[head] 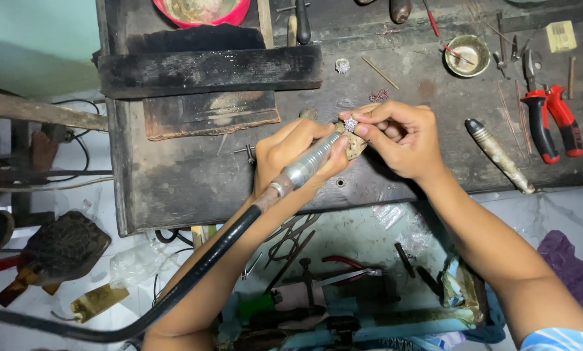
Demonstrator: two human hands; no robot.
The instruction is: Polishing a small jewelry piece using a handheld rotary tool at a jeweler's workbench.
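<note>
Sparkly ring (350, 123) pinched in right-hand fingers (369, 120), left-hand fingers (330, 156) around rotary handpiece (308, 166)

Red-handled pliers (551, 120), silver handpiece (311, 162) w/ black hose (194, 273), pink bowl (200, 12), purple cloth (571, 263).

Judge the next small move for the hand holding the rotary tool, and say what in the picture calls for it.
Probably ease the tool tip lightly onto the ring. The left hand already aims it there, the right hand pinches the ring over a wooden peg, and the tip looks at or just short of the ring, too close to tell.
</note>
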